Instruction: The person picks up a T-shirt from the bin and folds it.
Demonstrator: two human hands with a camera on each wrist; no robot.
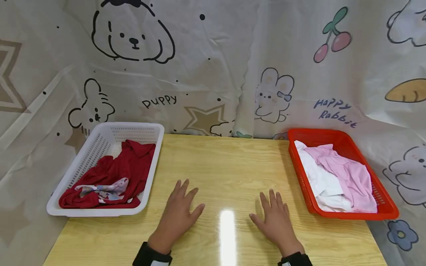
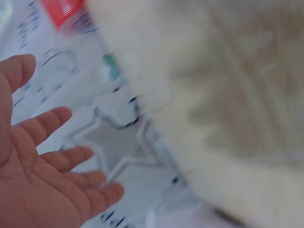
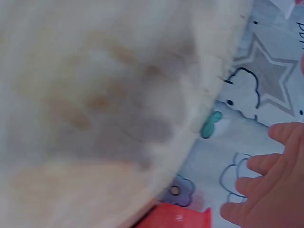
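My left hand (image 1: 178, 214) hovers palm down over the front middle of the wooden table (image 1: 219, 166), its fingers spread and holding nothing. To its left stands a white plastic basket (image 1: 154, 173) with dark red cloth (image 1: 133, 162) and a patterned piece of cloth (image 1: 110, 190) in it. My right hand (image 1: 275, 221), also spread and holding nothing, is nearest to a red plastic basket (image 1: 382, 184). Pink cloth (image 1: 349, 173) and white cloth (image 1: 321, 184) lie inside that one. In the wrist views the fingers of the left hand (image 2: 52, 166) and right hand (image 3: 275, 185) look straight and apart.
A printed cloth curtain (image 1: 213, 74) with cartoon animals hangs behind the table and round its sides. Both baskets stand near the back corners, close to the curtain. A bright light reflection (image 1: 227, 236) shows on the tabletop between the hands.
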